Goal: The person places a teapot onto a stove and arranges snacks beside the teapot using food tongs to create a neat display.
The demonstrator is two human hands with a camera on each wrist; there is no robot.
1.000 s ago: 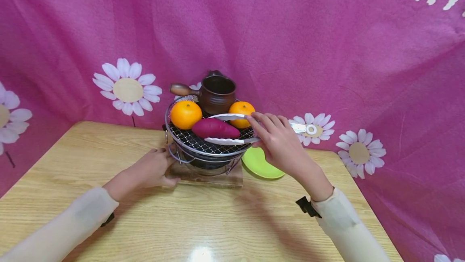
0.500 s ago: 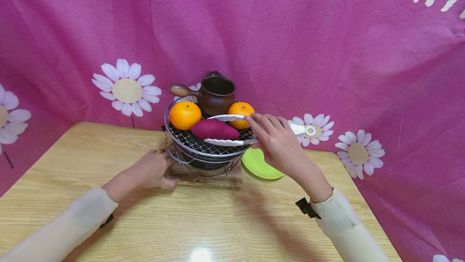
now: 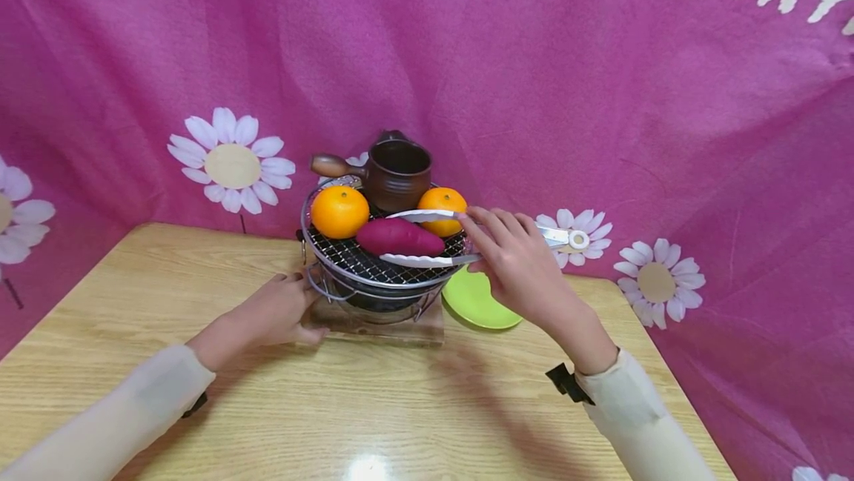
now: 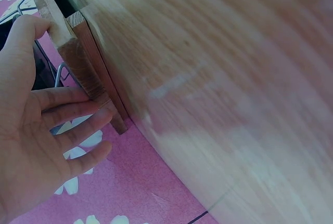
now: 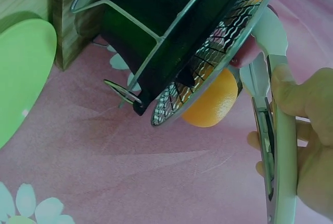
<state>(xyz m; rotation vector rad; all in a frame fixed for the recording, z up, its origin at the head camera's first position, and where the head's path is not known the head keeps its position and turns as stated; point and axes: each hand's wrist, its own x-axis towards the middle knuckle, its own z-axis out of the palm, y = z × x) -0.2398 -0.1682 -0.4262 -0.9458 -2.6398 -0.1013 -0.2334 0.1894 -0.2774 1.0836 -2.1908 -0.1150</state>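
Observation:
My right hand holds a pair of white-tipped tongs, thumb on one arm and fingers on the other. The tongs' tips lie on either side of a purple sweet potato on the wire rack of a small round tabletop grill. Two oranges sit on the rack: one orange at the left, the other orange at the right, partly behind the tongs. My left hand holds the left end of the wooden board under the grill, thumb at its front edge and fingers at its end.
A dark brown pot with a side handle stands at the rack's back. A green plate lies right of the grill on the wooden table. Behind hangs a pink cloth with daisies.
The tongs and the sweet potato have shifted slightly to the right on the rack, together with my right hand. My left hand stays at the board.

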